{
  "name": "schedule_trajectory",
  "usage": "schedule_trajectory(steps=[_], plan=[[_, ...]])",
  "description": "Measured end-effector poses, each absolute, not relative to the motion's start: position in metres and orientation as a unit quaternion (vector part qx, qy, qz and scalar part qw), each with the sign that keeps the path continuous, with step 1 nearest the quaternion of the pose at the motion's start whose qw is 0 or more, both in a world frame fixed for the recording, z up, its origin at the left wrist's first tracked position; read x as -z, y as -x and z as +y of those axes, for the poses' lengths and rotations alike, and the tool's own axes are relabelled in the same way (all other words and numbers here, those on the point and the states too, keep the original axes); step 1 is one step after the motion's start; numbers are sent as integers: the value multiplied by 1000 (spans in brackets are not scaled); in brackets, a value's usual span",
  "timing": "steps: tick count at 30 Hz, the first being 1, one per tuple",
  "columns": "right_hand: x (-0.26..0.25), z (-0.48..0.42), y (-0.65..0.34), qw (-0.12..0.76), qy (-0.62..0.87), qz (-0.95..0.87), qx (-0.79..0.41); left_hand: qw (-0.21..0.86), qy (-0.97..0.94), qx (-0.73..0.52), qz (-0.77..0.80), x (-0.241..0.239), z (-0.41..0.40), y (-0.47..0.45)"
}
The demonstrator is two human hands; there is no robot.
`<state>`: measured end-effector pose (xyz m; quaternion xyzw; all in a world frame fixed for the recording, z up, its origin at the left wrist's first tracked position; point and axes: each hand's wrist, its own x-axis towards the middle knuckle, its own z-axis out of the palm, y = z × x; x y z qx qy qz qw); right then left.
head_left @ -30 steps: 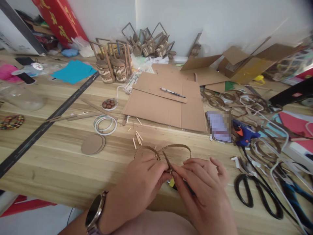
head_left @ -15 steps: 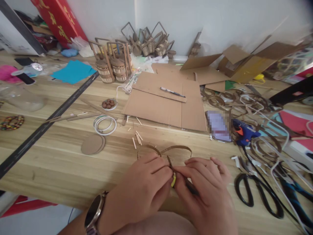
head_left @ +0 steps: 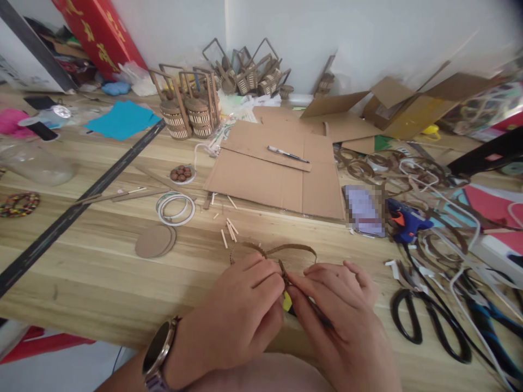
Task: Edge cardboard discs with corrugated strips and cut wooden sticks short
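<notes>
A thin brown corrugated cardboard strip (head_left: pixel 295 246) curves in loops just beyond my fingers. My left hand (head_left: pixel 249 296), with a watch (head_left: pixel 158 351) on its wrist, is closed around the strip near its middle. Fingertips of my right hand (head_left: pixel 341 305) pinch the same strip close beside the left fingers. A dark, narrow piece (head_left: pixel 322 314) runs under the right palm; its kind cannot be made out. Something yellow (head_left: pixel 287 301) shows between the hands, mostly hidden. Several short pale sticks (head_left: pixel 231 230) lie on the table beyond the left hand.
Flat cardboard (head_left: pixel 278 179) bears a pen (head_left: pixel 288 154). To the right are a phone (head_left: pixel 365 211), a blue glue gun (head_left: pixel 408 220) and black-handled scissors (head_left: pixel 431 321). Leftward lie cardboard discs (head_left: pixel 154 241), white rings (head_left: pixel 175 208) and a bowl of brown balls (head_left: pixel 182 174). Small baskets (head_left: pixel 202 111) stand behind.
Both hands have shifted very slightly left with the strip between them. The grip looks the same, and the things on the table have stayed put.
</notes>
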<state>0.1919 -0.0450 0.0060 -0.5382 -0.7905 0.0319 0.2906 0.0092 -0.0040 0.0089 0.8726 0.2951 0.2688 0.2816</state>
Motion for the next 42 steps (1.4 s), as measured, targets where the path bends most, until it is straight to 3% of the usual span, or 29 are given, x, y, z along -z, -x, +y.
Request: schedule_trajectory(steps=[8, 18, 27, 32, 37, 42], plan=[[-8, -43, -197, 324, 532, -781, -52, 322, -855, -311, 262, -15, -3, -8], [-4, -44, -199, 290, 526, -799, -39, 267, -882, -288, 261, -10, -2, -6], [-6, -39, -199, 327, 556, -763, -50, 348, -841, -317, 265, -14, -3, -2], [-1, -31, -218, 355, 640, -680, 31, 416, -800, -321, 290, -15, -2, 4], [2, -32, -211, 369, 667, -645, -58, 431, -788, -297, 324, -12, -1, 4], [4, -39, -189, 380, 628, -642, -221, 473, -751, -278, 367, -9, -3, 0]])
